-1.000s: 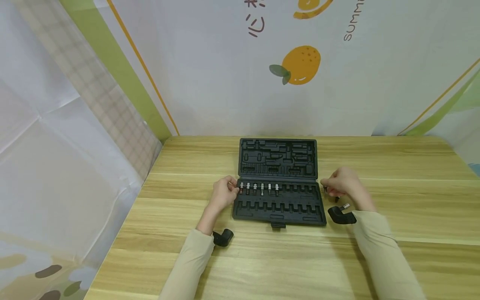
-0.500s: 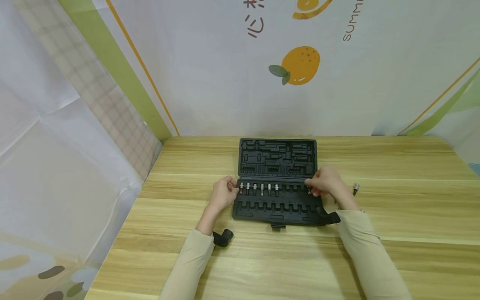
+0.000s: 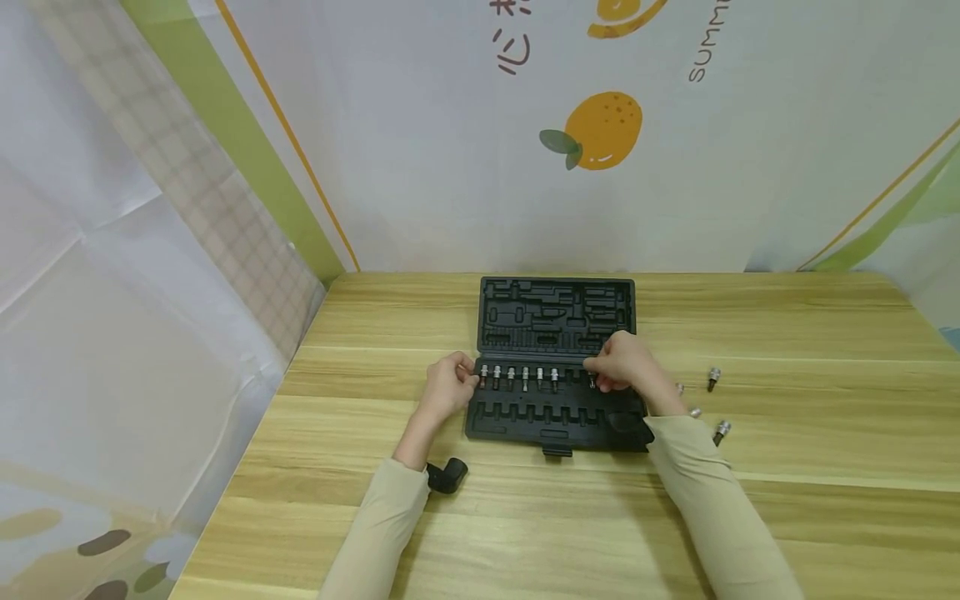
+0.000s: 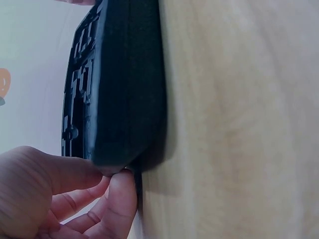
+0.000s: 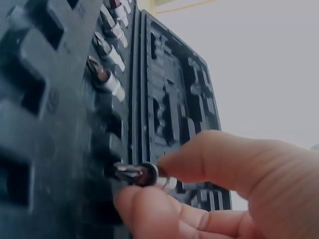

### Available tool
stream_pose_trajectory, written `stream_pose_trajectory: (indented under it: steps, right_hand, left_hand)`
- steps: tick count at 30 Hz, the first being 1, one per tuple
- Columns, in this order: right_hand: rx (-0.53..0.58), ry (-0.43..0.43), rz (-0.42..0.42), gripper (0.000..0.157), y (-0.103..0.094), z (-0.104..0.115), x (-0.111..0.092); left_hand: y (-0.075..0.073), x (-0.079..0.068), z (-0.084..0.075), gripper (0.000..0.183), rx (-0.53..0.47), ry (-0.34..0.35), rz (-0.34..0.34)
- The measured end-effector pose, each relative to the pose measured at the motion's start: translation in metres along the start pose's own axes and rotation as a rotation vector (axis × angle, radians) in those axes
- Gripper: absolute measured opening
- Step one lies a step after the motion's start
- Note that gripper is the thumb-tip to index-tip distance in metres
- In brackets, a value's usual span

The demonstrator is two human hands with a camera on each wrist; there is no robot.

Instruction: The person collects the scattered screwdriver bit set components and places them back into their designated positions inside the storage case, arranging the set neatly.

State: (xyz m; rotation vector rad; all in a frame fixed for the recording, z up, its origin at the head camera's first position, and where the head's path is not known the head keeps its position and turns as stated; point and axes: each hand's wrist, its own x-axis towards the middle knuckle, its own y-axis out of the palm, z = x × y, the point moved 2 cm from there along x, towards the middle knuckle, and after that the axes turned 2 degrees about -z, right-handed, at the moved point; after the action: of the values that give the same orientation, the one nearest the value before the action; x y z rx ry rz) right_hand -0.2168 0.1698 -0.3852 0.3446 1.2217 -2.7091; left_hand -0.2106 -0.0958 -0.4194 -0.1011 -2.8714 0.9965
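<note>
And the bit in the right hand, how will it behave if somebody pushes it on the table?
The bit looks like rigid metal, so it will probably not bend. Its rounded shape suggests that it may roll on the table. Its shiny surface might slip between the fingers.

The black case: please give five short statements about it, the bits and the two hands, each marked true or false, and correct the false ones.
1. The left hand holds the black case at its left side. True.
2. The right hand pinches a metal bit. True.
3. Besides this one, six bits lie in the row nearest the lid. True.
4. The lid is closed. False: it is open.
5. No bit lies outside the case. False: loose bits lie on the table to its right.
</note>
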Motion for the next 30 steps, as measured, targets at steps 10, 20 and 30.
stream_pose_trajectory:
  steps: [10,20,30]
  right_hand:
    - [0.0,0.006,0.019,0.029,0.011,0.013,0.005]
    - [-0.033,-0.014,0.024,0.032,0.02,0.017,0.01]
    - [-0.098,0.026,0.044,0.04,0.021,0.02,0.014]
  left_hand:
    - [-0.001,-0.001,-0.002,0.005,-0.008,0.012,0.007]
    - [-0.002,0.0,-0.001,0.006,-0.016,0.005,-0.003]
    - [-0.002,0.0,-0.001,0.006,-0.012,0.01,-0.003]
